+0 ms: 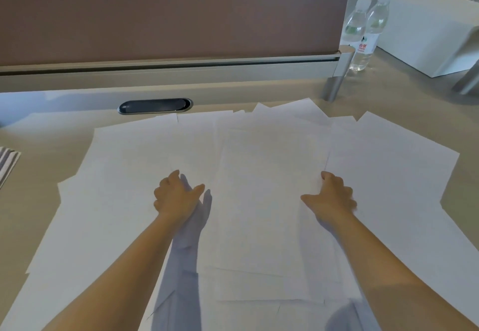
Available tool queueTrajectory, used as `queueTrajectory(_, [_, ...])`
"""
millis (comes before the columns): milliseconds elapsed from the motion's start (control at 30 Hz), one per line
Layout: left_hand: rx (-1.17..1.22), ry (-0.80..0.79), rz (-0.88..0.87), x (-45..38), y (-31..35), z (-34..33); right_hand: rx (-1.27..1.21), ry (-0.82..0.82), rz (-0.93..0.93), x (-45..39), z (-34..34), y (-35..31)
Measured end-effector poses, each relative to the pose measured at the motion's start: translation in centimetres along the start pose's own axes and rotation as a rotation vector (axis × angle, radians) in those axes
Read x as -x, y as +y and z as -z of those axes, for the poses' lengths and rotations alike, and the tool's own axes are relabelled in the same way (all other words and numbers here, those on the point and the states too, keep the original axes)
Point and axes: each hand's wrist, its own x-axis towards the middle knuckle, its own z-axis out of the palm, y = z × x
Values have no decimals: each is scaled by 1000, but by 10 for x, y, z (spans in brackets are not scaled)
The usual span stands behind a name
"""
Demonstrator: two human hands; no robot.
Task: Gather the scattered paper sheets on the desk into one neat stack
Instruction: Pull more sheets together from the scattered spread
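Left hand (176, 196) low over the paper sheets (259, 188), fingers loosely curled, thumb stuck out to the right; holding nothing, and whether the fingertips touch the paper cannot be told. Right hand (333, 196) on the right-hand edge of the central pile of sheets, thumb spread out to the left, fingers curled at that edge; touching paper there, though whether gripping it or merely resting cannot be told. Both forearms bare, casting bluish shadows on the white.

Paper sheets thin, plain white, matte, rectangular, with no print to be seen; spread in an overlapping fan just in front of the cable port (155, 106), corners sticking out at differing angles, a rougher central pile between the two hands. All lying on the desk (31, 149), a smooth pale beige top.

Cable port a dark glossy oval with a grey metal rim, set flush in the desk. Directly behind the port, a brown fabric-like partition (168, 12) on a pale metal rail. Far right of the port, two clear plastic water bottles (363, 30) with white caps, upright and touching; red characters on one label, too blurred to read. Right of them, a plain white box (427, 32). Far left of the port, a striped cloth corner (7, 162) at the desk edge.
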Motion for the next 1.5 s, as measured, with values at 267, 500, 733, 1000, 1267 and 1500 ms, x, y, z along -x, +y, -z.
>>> queueTrajectory(267, [647,-219,46,-4,-1,14,-327,-85,129,4,-12,-27])
queueTrajectory(500, [503,-388,46,-3,-16,20,-610,-154,52,4,-20,-34])
queueTrajectory(733, [657,-379,63,6,-21,30,-530,-210,111,13,-21,-52])
queueTrajectory(1000, [644,-283,110,26,-55,57,-530,-255,148,26,-29,-57])
queueTrajectory(1267, [-7,169,281,20,-120,59,-12,-84,241,43,-57,-73])
queueTrajectory(1500, [0,153,155,-5,-129,64,103,-75,288,37,-72,-97])
